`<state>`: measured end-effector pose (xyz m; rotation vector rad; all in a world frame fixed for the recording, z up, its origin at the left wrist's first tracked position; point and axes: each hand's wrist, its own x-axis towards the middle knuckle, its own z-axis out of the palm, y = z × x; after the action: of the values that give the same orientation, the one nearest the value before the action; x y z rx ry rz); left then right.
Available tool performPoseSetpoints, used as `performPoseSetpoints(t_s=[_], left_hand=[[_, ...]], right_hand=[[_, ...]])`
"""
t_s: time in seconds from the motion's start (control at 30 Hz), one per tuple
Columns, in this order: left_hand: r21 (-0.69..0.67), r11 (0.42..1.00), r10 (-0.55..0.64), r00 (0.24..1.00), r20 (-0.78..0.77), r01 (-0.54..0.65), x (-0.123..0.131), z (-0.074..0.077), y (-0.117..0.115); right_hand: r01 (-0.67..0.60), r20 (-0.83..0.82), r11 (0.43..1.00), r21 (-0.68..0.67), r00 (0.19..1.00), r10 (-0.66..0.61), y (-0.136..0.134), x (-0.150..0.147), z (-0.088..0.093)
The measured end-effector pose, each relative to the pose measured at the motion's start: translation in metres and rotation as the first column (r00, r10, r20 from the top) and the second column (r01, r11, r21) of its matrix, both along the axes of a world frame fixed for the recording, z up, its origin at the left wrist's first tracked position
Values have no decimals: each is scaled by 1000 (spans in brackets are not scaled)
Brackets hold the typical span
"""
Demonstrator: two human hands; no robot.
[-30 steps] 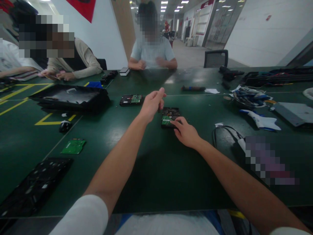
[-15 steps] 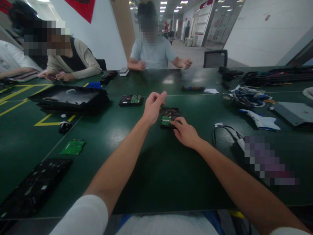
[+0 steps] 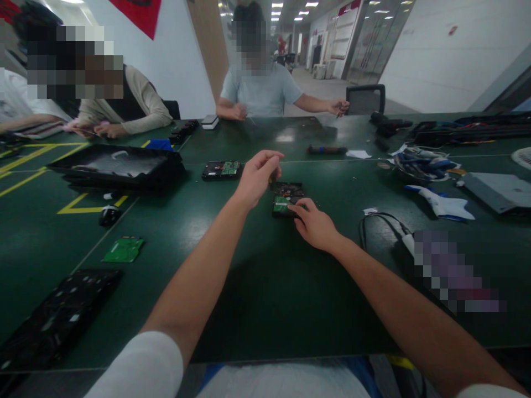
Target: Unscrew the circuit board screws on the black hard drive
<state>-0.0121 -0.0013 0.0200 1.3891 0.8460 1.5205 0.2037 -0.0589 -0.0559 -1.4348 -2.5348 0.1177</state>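
Observation:
A black hard drive [image 3: 290,193] with a green circuit board lies on the dark green table [image 3: 265,287], ahead of me. My right hand [image 3: 314,224] rests at its near edge, fingers pressed on the drive and holding it down. My left hand [image 3: 257,177] hovers just above the drive's left side. Its fingers are pinched round a thin tool that looks like a small screwdriver [image 3: 271,179] pointing down at the drive; most of the tool is hidden by the fingers.
A second hard drive [image 3: 222,169], a black tray [image 3: 118,166], a loose green board [image 3: 123,250], a mouse [image 3: 110,214] and a black panel [image 3: 53,318] lie left. Cables [image 3: 381,221], gloves [image 3: 446,205] and tools lie right. Three other people sit at the far side.
My left hand has tipped down a little and its fingers have closed tighter. My right hand has stayed put. The person opposite has stretched an arm out to the right.

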Motion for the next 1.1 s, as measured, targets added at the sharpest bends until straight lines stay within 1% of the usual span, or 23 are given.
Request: performPoseSetpoints(t_s=[0.07,0.17,0.27,0.33,0.4,0.5,0.6,0.67,0.73,0.83,0.9,0.97,1.03,1.1], left_hand=[[-48,998,-33,997,65,36,0,0,0],[-111,992,-37,984,172,57,5,0,0],[-140,990,-2,970,244,37,13,-1,-2],[-138,990,33,967,251,2,17,-3,-2],[-132,990,78,977,200,-52,19,-6,-1],[-84,983,167,985,43,-163,16,-7,1],[19,964,265,951,-160,-266,11,-5,2],[88,954,299,924,-239,-286,9,-2,0],[116,960,276,930,-241,-255,9,2,-2],[91,980,191,962,-194,-176,11,7,-7],[49,990,138,978,-156,-132,13,10,-11],[-21,995,92,990,-105,-95,15,14,-14],[-98,993,67,997,-48,-71,17,17,-16],[-143,988,55,998,3,-54,19,19,-18]], right_hand=[[-1,-10,1000,2,1000,1,0,0,0],[-3,-22,1000,2,1000,3,0,0,0],[9,-10,1000,1,1000,-9,0,-2,1],[20,0,1000,-3,1000,-20,0,-3,1],[26,5,1000,-11,1000,-26,0,-3,2],[19,5,1000,-13,1000,-19,0,-3,2],[9,0,1000,-6,1000,-9,-1,-2,3],[10,5,1000,-4,1000,-10,-1,-2,3],[15,7,1000,-8,1000,-15,-1,-2,3],[15,1,1000,-18,1000,-15,-1,-3,4],[18,1,1000,-24,1000,-18,-1,-2,3],[18,1,1000,-24,1000,-18,-1,-2,2],[15,-3,1000,-15,1000,-15,0,-2,1],[13,-7,1000,-12,1000,-13,1,-1,0]])
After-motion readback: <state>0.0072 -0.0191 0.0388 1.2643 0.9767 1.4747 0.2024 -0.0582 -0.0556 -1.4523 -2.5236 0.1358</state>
